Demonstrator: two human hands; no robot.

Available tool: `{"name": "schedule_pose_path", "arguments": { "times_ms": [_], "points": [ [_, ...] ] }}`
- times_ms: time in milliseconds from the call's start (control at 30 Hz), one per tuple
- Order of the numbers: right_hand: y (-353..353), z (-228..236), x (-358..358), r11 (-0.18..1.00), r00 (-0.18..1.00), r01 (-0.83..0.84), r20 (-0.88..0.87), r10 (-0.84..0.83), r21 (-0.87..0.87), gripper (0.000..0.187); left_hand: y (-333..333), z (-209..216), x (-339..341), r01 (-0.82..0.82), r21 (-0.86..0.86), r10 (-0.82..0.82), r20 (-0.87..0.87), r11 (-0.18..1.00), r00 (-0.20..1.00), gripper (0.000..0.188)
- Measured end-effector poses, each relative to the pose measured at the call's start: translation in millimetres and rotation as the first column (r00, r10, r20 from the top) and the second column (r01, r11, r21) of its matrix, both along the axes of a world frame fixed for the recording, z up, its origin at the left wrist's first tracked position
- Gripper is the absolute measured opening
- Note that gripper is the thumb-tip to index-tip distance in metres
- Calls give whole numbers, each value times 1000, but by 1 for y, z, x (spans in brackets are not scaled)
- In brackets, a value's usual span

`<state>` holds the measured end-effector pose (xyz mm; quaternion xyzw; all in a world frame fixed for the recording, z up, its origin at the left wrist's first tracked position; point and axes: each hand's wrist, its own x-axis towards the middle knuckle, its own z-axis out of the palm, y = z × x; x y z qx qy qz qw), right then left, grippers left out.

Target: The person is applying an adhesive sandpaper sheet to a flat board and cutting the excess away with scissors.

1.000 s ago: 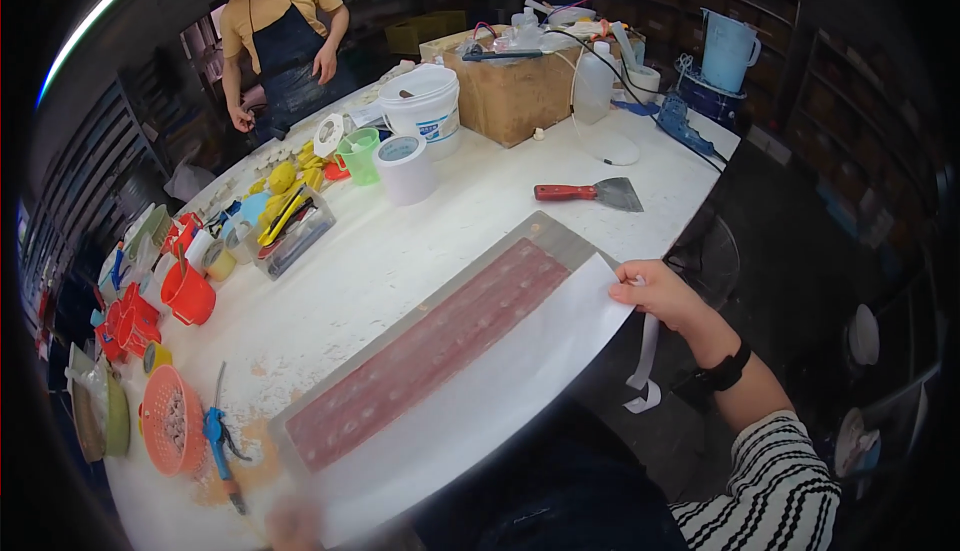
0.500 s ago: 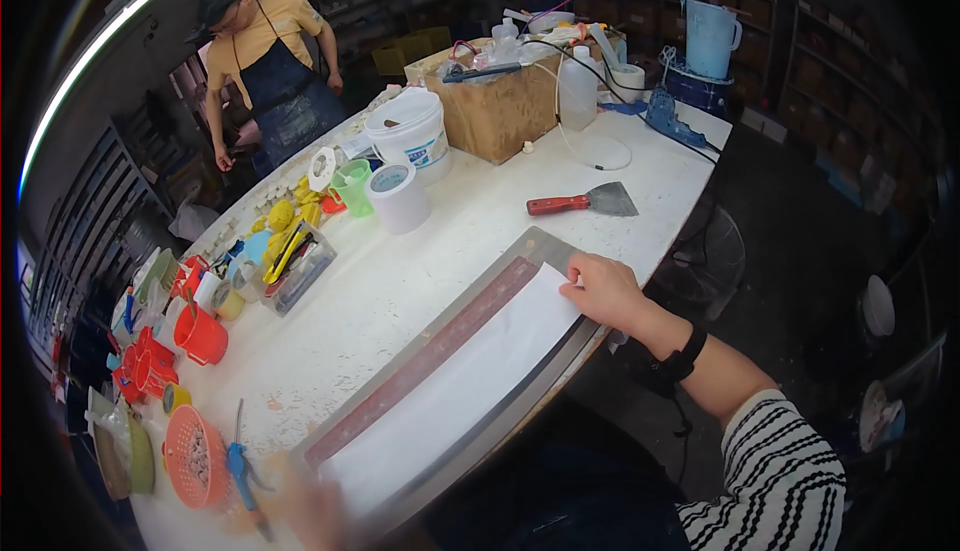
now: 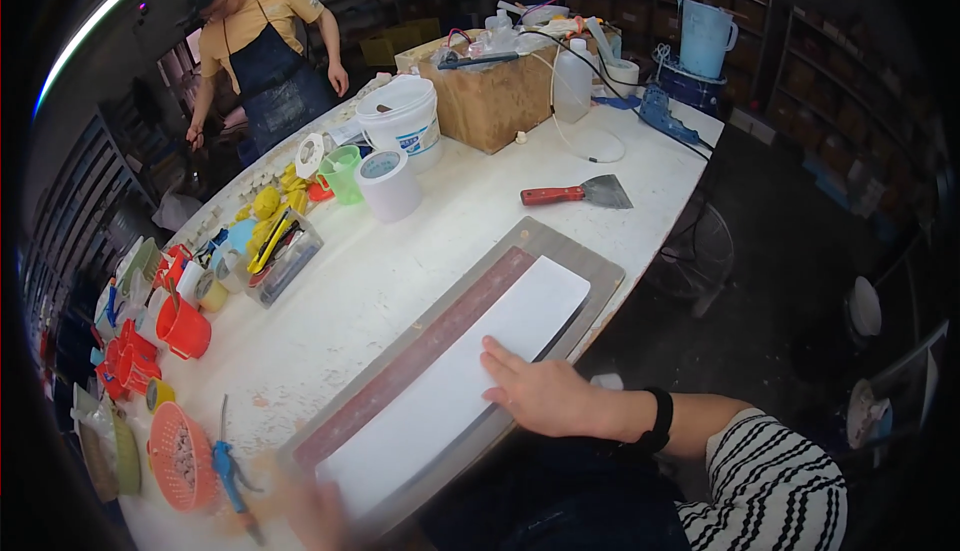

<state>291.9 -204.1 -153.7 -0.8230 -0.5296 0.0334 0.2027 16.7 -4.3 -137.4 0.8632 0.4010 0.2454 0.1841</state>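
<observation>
A long white sheet point(image 3: 420, 416), paper-like, lies lengthwise on a grey board point(image 3: 592, 251) with rounded corners. Along the sheet's far side runs a dark reddish strip point(image 3: 425, 343); a dark band shows at its near side. My right hand point(image 3: 535, 391) rests on the middle of the sheet near its close edge, fingers stretched out and thumb apart, holding nothing. At the board's lower left end is my left hand point(image 3: 310, 516), smeared by motion, so its fingers cannot be made out.
Beyond the board lies a red-handled scraper point(image 3: 575, 194). A white tape roll point(image 3: 388, 186), a white bucket point(image 3: 400, 121) and a cardboard box point(image 3: 495, 101) stand farther back. At left are a blue air gun point(image 3: 230, 476), an orange basket point(image 3: 180, 456) and red cups point(image 3: 183, 329). Another person point(image 3: 265, 51) stands across the table.
My right hand has left the sheet's far right corner and moved down and left onto its middle, with fingers now spread. My left hand stays blurred at the lower left end.
</observation>
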Motion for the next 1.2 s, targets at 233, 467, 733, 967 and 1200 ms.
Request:
{"name": "schedule_pose_path", "arguments": {
  "times_ms": [233,467,733,967,1200],
  "points": [
    [50,-12,-94,917,908,-399,-123,399,32,48,-2,3,11,28,-5,-28,27,1000,999,30],
    [-8,16,10,995,996,-82,-52,79,-60,39,23,-48,-11,-49,-24,51,122,999,991,26],
    [-41,3,74,949,945,313,116,-306,-46,40,21,-44,-16,-75,-84,85,126,994,988,24],
    [12,0,-33,985,979,-171,108,172,-14,49,21,-30,-4,-22,-270,76,192,963,979,16],
    [86,9,-145,867,870,-489,16,492,-92,57,32,-29,-10,50,-461,64,228,886,972,18]
  ]
}}
